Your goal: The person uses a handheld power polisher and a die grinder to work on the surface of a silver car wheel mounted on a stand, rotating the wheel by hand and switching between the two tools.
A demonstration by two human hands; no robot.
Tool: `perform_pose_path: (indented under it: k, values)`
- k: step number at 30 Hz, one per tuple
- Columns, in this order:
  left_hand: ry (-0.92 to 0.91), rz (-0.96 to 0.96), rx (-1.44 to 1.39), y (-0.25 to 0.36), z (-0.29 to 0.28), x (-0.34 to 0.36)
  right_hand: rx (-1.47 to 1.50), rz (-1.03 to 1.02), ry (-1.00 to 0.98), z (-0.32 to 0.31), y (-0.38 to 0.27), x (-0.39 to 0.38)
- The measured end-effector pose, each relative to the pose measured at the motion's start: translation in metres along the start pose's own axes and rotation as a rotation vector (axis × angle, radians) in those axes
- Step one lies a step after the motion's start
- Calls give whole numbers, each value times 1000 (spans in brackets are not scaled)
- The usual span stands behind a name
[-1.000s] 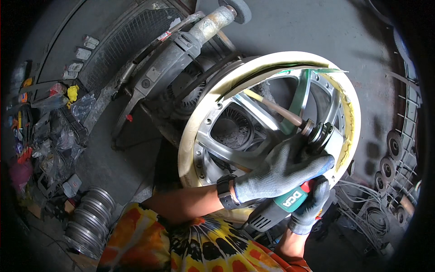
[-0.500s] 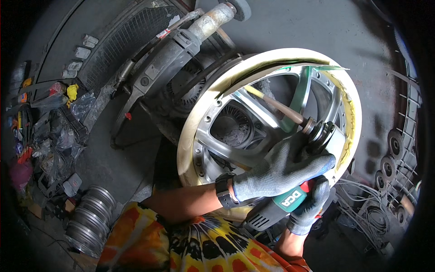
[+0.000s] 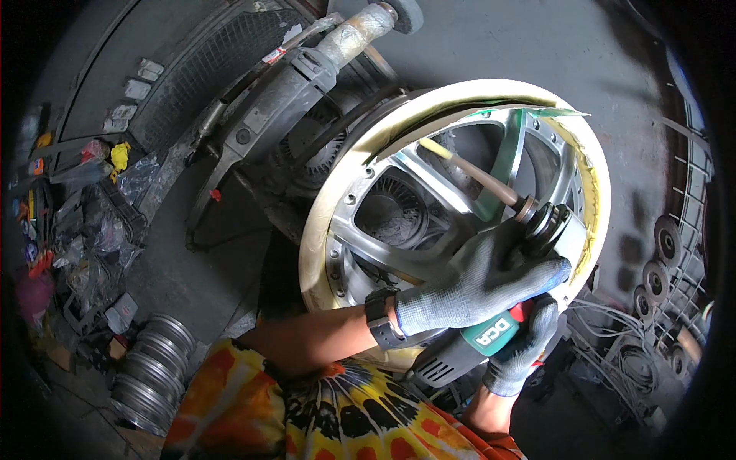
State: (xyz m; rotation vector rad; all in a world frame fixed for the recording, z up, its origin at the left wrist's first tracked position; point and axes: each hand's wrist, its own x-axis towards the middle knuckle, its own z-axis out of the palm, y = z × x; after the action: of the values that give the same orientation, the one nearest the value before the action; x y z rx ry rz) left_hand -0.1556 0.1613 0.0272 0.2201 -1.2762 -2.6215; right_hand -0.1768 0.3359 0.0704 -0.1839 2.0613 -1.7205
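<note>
A large alloy wheel (image 3: 441, 201) lies in front of me, its spokes silvery and its rim covered in pale yellow tape. Over its right side I hold an electric power tool (image 3: 491, 334) with a green and black body. From its metal head a long brown rod (image 3: 483, 178) with a yellow tip reaches across the spokes. My left hand (image 3: 475, 284), gloved in grey, is closed around the tool's front end. Farther back, my right hand (image 3: 529, 346), in a matching glove, grips the body. A torn strip of covering (image 3: 445, 129) curls off the far rim.
Beyond the wheel at the left stands a grey machine (image 3: 280, 103) with a round wheel on its end. Plastic bags and clutter (image 3: 92, 230) fill the left side. Metal rings (image 3: 157, 364) are stacked at lower left. Cables (image 3: 625, 349) and a wire rack (image 3: 686, 230) with discs are at right.
Both hands and the tool are almost where they were. The rod's tip has shifted slightly to the right over the spokes.
</note>
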Motion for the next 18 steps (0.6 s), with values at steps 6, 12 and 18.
perform_pose_path:
  k: [6, 12, 18]
  values:
    - [-29, -44, -85, -12, 6, 10, -66, -70, 87, 10, -2, 1]
    - [-49, -97, -105, -2, 1, 7, 26, -44, 81, 10, -1, 0]
    - [43, 24, -36, -9, 2, 0, -27, 12, 0, -6, 2, -1]
